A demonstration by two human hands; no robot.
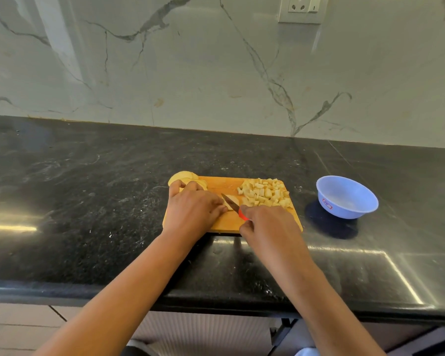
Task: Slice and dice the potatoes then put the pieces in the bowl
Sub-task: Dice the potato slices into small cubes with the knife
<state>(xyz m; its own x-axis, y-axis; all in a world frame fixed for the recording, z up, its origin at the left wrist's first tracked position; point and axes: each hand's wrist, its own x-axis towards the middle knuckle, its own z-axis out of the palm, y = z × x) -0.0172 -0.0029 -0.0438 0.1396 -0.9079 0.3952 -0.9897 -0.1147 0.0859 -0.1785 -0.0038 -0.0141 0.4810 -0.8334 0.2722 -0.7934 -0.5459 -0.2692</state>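
Right hand (pixel 265 223) fingers clamped round red-handled steel knife (pixel 233 204). Left hand (pixel 193 209) curled fingertips pin pale potato slice (pixel 235 200) on rectangular wooden board (pixel 224 224). Tuck fingertips back, cut even strips. Beyond: pale-yellow diced heap (pixel 265 195), uncut round slices (pixel 184 176) far-left. Round blue plastic bowl (pixel 347 197) right, no pieces inside.

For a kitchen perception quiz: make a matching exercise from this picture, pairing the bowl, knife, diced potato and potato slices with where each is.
Things: 1 bowl; 2 knife; 3 diced potato; 4 potato slices.
Places: A far left corner of the cutting board; B on the counter, right of the board; C gripped by the right hand; D right part of the board.
Pairs: 1-B; 2-C; 3-D; 4-A.
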